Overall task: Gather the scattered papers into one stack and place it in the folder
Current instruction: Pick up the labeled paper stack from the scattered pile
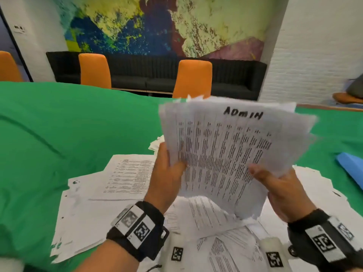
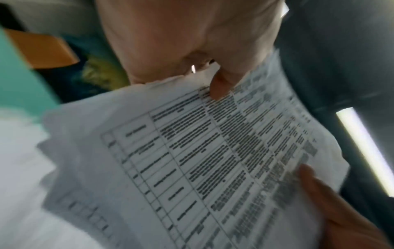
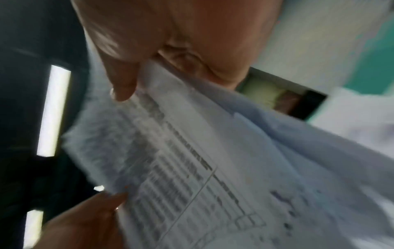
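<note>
A stack of printed papers (image 1: 225, 154) is raised above the table, its top sheet a table of text with "ADMIN" handwritten on it. My left hand (image 1: 169, 169) grips the stack's left edge, thumb on the front. My right hand (image 1: 275, 183) grips the right edge the same way. In the left wrist view my left hand's thumb (image 2: 219, 87) presses on the top sheet of the stack (image 2: 202, 160). The right wrist view shows the stack (image 3: 192, 168) blurred, pinched under my right hand's thumb (image 3: 121, 84). More loose papers (image 1: 121, 179) lie spread on the table below. The blue folder (image 1: 351, 167) lies at the right edge.
The table is covered by a green cloth (image 1: 59, 124). Orange chairs (image 1: 193, 79) stand along its far side, with a black sofa (image 1: 147, 73) by the wall behind them.
</note>
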Available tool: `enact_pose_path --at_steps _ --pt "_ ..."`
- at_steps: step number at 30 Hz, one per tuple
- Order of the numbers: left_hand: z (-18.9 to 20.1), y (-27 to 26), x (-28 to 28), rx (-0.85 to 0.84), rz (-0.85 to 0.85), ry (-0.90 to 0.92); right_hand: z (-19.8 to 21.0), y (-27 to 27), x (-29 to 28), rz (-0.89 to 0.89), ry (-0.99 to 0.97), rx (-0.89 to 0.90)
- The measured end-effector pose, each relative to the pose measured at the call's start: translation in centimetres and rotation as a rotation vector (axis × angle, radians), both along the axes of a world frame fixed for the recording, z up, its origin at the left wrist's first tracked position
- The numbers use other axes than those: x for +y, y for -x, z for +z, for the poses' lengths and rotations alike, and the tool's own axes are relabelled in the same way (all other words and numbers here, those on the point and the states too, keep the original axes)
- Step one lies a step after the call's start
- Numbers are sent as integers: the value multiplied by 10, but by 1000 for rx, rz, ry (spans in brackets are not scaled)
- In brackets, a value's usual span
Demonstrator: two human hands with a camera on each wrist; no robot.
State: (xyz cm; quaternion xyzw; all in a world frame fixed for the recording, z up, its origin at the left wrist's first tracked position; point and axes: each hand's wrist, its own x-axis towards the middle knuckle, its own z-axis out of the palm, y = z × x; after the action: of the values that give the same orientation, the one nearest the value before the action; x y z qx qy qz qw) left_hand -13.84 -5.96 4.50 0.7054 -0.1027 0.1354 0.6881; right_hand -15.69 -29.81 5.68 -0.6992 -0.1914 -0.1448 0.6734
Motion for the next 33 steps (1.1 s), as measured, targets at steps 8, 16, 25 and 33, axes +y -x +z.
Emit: enact_pose_path --at_steps 8,16,25,33 --pt "-26 -6 34 432 -234 -1057 13 -42 -81 -558 128 267" --pt "-38 -67 38 806 -52 -720 -48 -39 -115 -320 266 878" --pt "-63 -105 29 774 51 -332 -61 -40 -78 -185 196 910" --pt "-36 -34 34 753 -149 248 -58 -34 -36 0 -3 899"
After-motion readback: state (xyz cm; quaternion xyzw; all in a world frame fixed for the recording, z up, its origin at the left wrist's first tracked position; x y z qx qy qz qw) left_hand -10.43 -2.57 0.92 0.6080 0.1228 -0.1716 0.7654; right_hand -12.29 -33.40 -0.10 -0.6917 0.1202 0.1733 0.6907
